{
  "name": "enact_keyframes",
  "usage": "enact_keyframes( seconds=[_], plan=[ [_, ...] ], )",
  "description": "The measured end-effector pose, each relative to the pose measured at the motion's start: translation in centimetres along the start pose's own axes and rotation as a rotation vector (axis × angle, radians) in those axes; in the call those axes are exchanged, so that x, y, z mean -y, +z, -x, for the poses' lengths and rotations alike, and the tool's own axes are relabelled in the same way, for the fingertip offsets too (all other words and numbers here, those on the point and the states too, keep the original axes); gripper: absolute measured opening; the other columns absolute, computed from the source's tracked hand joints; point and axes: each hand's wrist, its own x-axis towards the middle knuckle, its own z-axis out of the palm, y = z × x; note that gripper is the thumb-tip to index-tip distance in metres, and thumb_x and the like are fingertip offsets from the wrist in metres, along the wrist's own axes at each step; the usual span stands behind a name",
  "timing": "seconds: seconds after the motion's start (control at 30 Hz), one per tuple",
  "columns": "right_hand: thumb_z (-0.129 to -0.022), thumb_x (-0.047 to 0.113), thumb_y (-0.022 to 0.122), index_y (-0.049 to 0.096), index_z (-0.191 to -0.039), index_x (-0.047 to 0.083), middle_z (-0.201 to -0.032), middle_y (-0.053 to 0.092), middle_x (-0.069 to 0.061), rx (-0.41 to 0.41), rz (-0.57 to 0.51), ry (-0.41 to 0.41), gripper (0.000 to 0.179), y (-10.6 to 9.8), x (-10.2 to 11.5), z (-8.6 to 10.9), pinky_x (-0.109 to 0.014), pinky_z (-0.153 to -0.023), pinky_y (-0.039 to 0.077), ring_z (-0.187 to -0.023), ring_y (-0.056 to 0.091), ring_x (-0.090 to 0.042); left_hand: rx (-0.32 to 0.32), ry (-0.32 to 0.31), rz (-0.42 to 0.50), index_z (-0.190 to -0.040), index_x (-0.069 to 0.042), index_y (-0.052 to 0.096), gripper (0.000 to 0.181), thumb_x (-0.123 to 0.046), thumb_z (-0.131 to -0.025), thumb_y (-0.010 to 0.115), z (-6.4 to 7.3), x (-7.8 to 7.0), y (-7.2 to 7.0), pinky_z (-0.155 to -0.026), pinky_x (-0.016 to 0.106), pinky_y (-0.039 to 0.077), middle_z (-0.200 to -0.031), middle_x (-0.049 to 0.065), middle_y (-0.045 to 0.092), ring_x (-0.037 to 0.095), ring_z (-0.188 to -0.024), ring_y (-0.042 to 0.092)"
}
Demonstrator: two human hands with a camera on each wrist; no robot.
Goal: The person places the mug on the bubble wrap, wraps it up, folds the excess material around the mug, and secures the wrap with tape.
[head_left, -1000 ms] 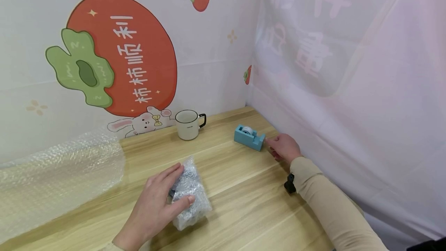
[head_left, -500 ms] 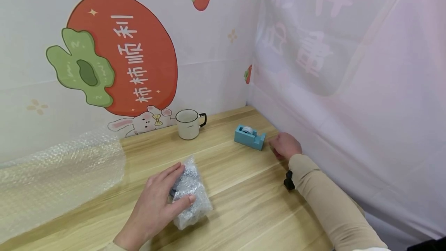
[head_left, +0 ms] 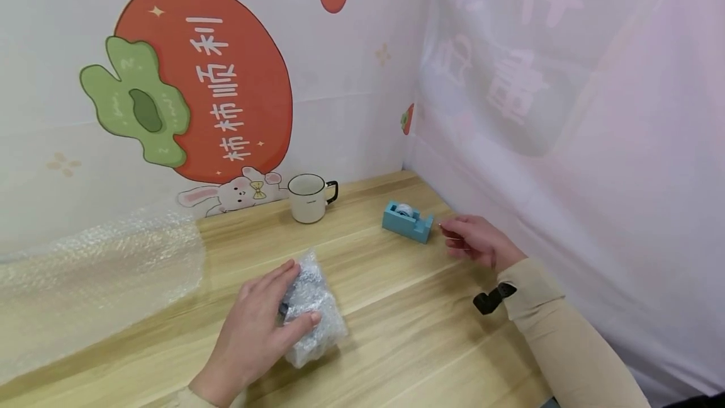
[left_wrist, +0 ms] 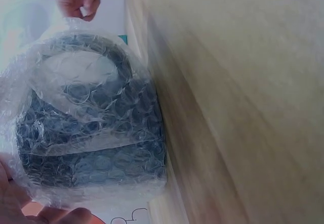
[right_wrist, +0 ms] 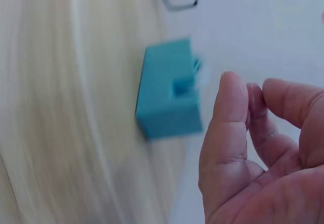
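A bundle in bubble wrap, with something dark inside, lies on the table in the head view. My left hand holds it from the left, thumb across its near part and fingers along the far side. Dark bands show through the clear wrap in the left wrist view. Just right of a blue tape dispenser, my right hand is raised with thumb and fingertips together. A faint glint at the fingertips looks like a clear piece of tape, hardly visible. The blurred dispenser stands beside this hand in the right wrist view.
A white mug with a black rim and handle stands at the back, near the wall. Loose bubble wrap spreads over the left side. A printed cloth backs the table, and a white one hangs at right.
My right hand has drawn slightly away from the dispenser's cutting end, and its wrist has turned. The left hand stays on the bundle. The head view has shifted a little.
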Motion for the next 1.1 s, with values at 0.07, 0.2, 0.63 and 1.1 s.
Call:
enact_keyframes(
  seconds=[0.07, 0.2, 0.63, 1.1],
  plan=[
    [-0.106, 0.025, 0.061, 0.065, -0.104, 0.013, -0.089, 0.064, 0.004, 0.052, -0.031, -0.022, 0.013, 0.7, 0.2, 0.5, -0.020, -0.070, 0.059, -0.079, 0.062, -0.006, -0.014, 0.003, -0.007, -0.149, -0.005, 0.055, 0.080, -0.056, -0.090, 0.074, 0.1, -0.1, 0.0, -0.110, 0.055, 0.042, -0.156, 0.011, 0.053, 0.036, -0.140, 0.052],
    [-0.106, 0.022, 0.061, 0.069, -0.100, 0.017, -0.084, 0.065, 0.005, 0.165, -0.082, -0.056, 0.012, 2.8, 0.7, 1.3, -0.020, -0.069, 0.060, -0.073, 0.062, -0.004, -0.032, -0.026, -0.016, -0.148, -0.004, 0.055, 0.080, -0.054, -0.089, 0.075, 0.5, -0.1, 0.0, -0.109, 0.055, 0.044, -0.156, 0.011, 0.053, 0.035, -0.139, 0.053],
    [-0.107, 0.019, 0.059, 0.072, -0.111, 0.016, -0.089, 0.059, 0.005, 0.358, -0.035, -0.087, 0.014, 8.2, 3.1, 4.1, -0.021, -0.070, 0.060, -0.073, 0.058, -0.004, -0.049, -0.048, -0.019, -0.145, -0.005, 0.059, 0.079, -0.059, -0.089, 0.072, 0.3, -0.9, 0.2, -0.108, 0.054, 0.046, -0.157, 0.010, 0.052, 0.036, -0.136, 0.054],
    [-0.103, 0.023, 0.065, 0.063, -0.125, -0.002, -0.097, 0.054, -0.002, 0.432, 0.103, -0.077, 0.034, 19.4, 5.1, 6.3, -0.027, -0.069, 0.060, -0.080, 0.054, -0.014, -0.062, -0.106, -0.044, -0.144, -0.011, 0.061, 0.079, -0.061, -0.084, 0.074, 0.7, -0.6, -0.7, -0.108, 0.050, 0.048, -0.149, 0.009, 0.057, 0.033, -0.132, 0.055]
  ],
)
